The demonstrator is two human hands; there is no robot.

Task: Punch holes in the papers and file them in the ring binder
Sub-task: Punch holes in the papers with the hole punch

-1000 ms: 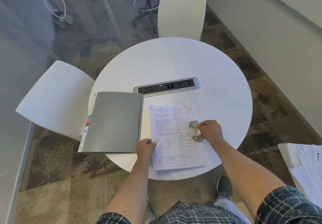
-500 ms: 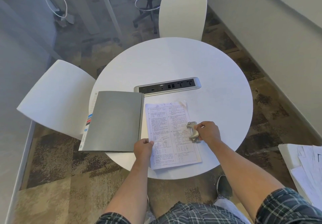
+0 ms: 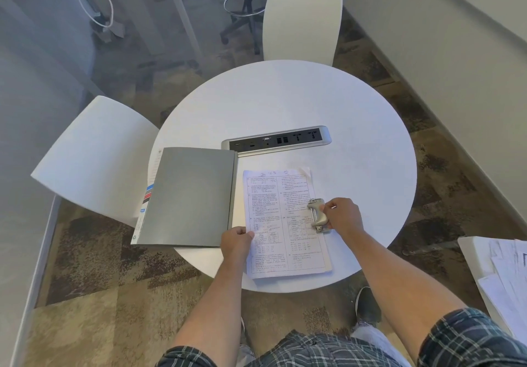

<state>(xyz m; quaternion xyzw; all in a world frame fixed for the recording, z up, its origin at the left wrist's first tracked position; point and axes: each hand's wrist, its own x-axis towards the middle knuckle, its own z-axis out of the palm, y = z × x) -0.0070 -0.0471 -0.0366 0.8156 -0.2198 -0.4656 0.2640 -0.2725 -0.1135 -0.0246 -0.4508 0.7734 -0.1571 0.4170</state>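
Holding the papers [image 3: 281, 224] at the near side of the round table [image 3: 285, 104], about 6 o'clock from its centre, you have both hands on the job. Your left hand [image 3: 236, 241] curls over the stack's left edge, thumb on top, pinching the sheets low on that side. Your right hand [image 3: 342, 217] wraps its fingers around the hole punch [image 3: 318, 215], which sits over the stack's right edge, roughly halfway along.

Expect the stack to be light and floppy: thin sheets, only loosely squared, with one corner sticking out at the top right. They will likely slide over each other and over the smooth tabletop, so grip them at an edge and keep them flat, as you are doing, and avoid lifting from one corner. The punch looks metal, stiff and far heavier than the paper; take it across its lever from the outer side.

The papers' long axis runs from 6 to 12 o'clock, tilted slightly toward 11, with the printed top pointing away from you. The punch lies parallel to that edge, its mouth facing 9 o'clock into the sheets.

At 9 o'clock from the papers, just beside them, the grey ring binder [image 3: 188, 195] lies closed, its spine seemingly along the side facing the stack.
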